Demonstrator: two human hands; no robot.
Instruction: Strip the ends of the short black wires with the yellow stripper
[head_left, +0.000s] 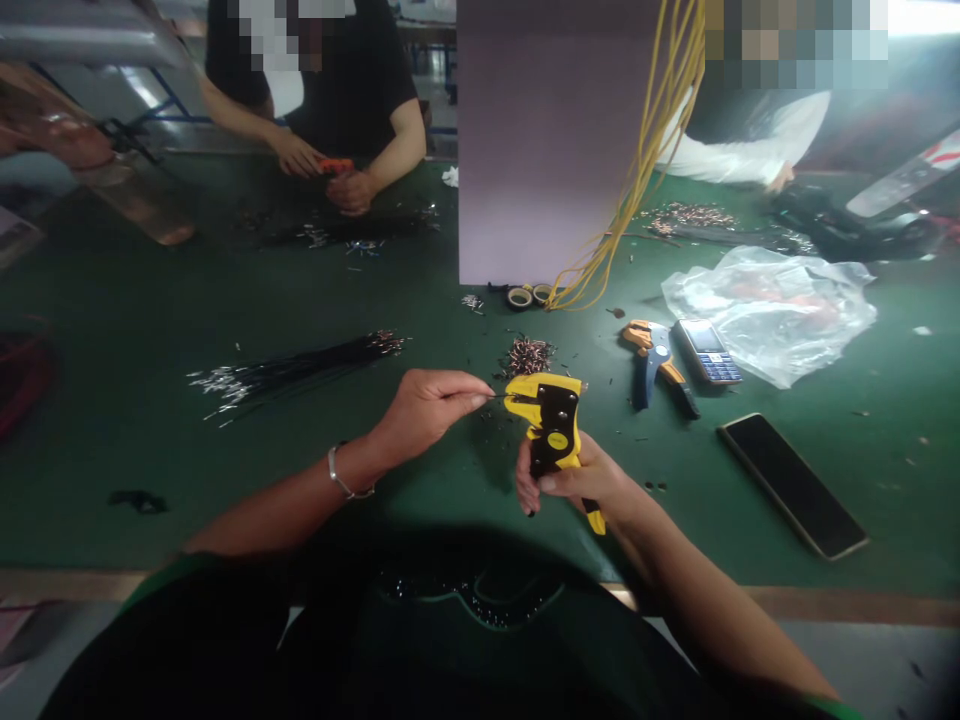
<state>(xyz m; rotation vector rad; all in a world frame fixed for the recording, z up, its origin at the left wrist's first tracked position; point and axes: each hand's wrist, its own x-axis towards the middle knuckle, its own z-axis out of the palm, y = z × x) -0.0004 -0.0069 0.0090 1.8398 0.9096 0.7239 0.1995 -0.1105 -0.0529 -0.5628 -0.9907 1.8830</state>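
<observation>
In my right hand (577, 475) is a yellow and black wire stripper (556, 425), held by its handles with the jaws facing left. My left hand (431, 405) pinches a thin dark wire (498, 397), whose end reaches the mouth of the jaws. Whether the jaws touch the wire I cannot tell. Just beyond the tool lies a small heap of short copper-tipped wire bits (529, 355). To the left a bundle of black wires (300, 370) rests on the green table, with silvery tips at one end and copper tips at the other.
Right of the tool lie orange and blue pliers (654, 360), a keypad phone (707, 350), a smartphone (793, 485) and a clear plastic bag (780, 305). A pale panel (551, 140) stands ahead, with yellow wires (637, 170) hanging beside it. Co-workers' hands (352, 190) are across the table.
</observation>
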